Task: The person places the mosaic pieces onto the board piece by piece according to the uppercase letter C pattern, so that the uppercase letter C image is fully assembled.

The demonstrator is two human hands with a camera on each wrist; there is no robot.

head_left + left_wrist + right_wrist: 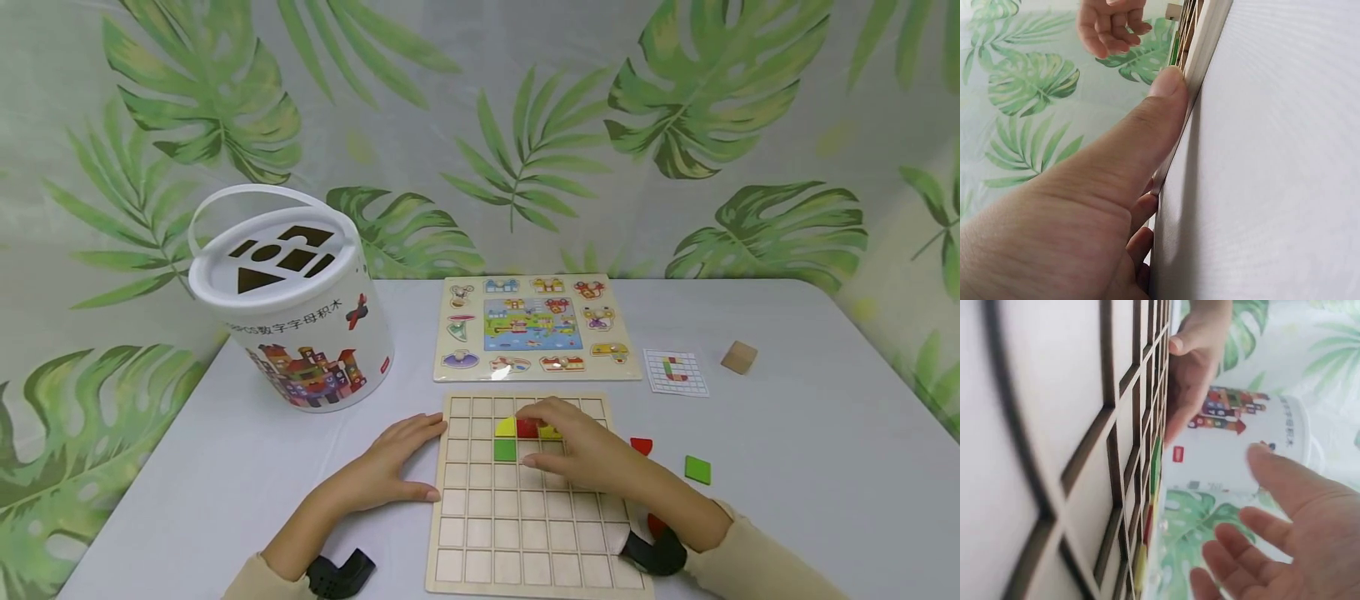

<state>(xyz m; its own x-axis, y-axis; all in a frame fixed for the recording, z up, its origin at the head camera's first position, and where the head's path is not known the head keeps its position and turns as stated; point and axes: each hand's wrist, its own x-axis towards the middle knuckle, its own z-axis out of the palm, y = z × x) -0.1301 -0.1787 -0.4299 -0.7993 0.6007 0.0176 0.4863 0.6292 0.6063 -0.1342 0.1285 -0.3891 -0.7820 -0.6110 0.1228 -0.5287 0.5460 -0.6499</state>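
Observation:
A wooden grid board point(480, 504) lies on the table. My left hand point(390, 467) rests at its left side, with the thumb and fingertips touching the edge. Above the upper rows hovers my right hand point(581, 446), fingers loosely bent and holding nothing, as the right wrist view confirms. Near its fingertips, a red square point(527, 428) sits in a cell between a yellow quarter-round piece point(506, 427) and another yellow piece point(551, 432), which the hand partly covers. Directly below the first yellow piece is a green square point(505, 450).
Right of the board lie a red rounded piece point(641, 446), a green square tile point(697, 469) and another red piece point(656, 525), partly hidden by the wrist. Behind stand a white bucket point(300, 333), a picture puzzle point(532, 325), a pattern card point(676, 372) and a wooden block point(739, 357).

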